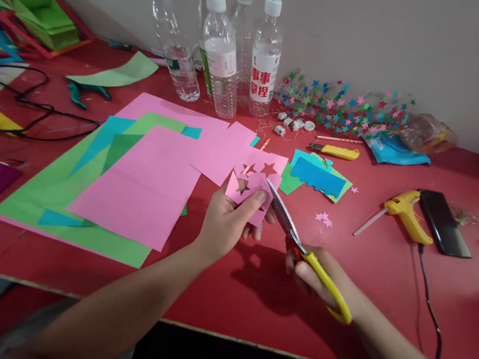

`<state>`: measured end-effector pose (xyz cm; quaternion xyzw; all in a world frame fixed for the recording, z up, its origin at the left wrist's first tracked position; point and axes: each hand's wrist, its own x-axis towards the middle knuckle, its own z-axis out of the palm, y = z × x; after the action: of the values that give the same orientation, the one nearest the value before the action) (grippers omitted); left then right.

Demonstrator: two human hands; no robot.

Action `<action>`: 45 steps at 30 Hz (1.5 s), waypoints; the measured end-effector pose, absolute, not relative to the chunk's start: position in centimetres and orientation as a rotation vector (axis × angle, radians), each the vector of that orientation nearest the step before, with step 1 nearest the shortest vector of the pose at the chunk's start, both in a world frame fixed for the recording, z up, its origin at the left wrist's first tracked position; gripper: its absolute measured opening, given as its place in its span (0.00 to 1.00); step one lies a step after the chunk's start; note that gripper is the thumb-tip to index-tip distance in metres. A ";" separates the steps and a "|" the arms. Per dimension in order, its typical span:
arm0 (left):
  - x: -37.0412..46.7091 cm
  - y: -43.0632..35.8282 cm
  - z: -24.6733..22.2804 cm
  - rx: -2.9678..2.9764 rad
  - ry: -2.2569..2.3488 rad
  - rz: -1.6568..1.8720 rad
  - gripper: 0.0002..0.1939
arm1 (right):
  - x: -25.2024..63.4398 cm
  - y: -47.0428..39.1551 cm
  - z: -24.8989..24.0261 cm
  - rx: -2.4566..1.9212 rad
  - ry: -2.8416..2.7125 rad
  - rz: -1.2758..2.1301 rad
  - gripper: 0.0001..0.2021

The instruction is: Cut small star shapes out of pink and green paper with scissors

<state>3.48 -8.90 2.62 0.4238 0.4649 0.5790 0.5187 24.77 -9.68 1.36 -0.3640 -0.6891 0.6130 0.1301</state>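
Note:
My left hand point(229, 217) pinches a small piece of pink paper point(256, 215) with star-shaped holes in it, thumb on top. In my right hand point(320, 272) are scissors point(325, 282) with yellow handles, their blades pointing up and left to the paper's right edge. Whether the blades bite into the paper I cannot tell. Behind it lies another pink scrap point(280, 163) with a star cut out. Several small pink paper stars point(324, 220) lie on the red table to the right. Left of my hands is a stack of coloured sheets with a pink sheet point(140, 182) on top.
Clear plastic bottles point(266, 57) stand along the wall, beside a heap of multicoloured stars point(340, 107). A yellow box cutter point(336, 151), blue and green scraps point(318, 176), a yellow glue gun point(409, 214) and a black phone point(444, 222) lie right. Pliers point(79, 94) and cables lie left.

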 end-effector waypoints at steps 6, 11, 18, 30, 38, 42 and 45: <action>3.7 -9.1 2.7 1.027 1.105 1.404 0.11 | 24.7 -9.6 1.5 -1.021 -2.027 1.743 0.27; 3.6 -9.0 2.8 1.015 1.072 1.408 0.10 | 24.6 -9.6 1.8 -1.025 -2.055 1.716 0.27; 3.7 -9.0 2.9 1.035 1.091 1.395 0.12 | 24.3 -10.0 1.8 -1.093 -1.988 1.752 0.26; 3.5 -8.9 2.5 1.003 1.036 1.390 0.10 | 24.2 -10.2 1.5 -1.112 -1.979 1.741 0.26; 3.1 -8.8 2.7 0.983 1.073 1.356 0.08 | 24.5 -10.0 1.6 -1.130 -2.019 1.715 0.26; 2.9 -8.8 2.8 0.992 1.077 1.332 0.08 | 24.4 -10.0 1.8 -1.141 -2.005 1.731 0.26; 2.8 -8.8 2.7 0.992 1.086 1.326 0.08 | 24.4 -9.9 1.8 -1.142 -2.000 1.736 0.26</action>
<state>2.79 -8.81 2.73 0.4188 0.4585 0.5599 0.5485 24.38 -9.95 1.78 -0.3927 -0.6876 0.5970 0.1284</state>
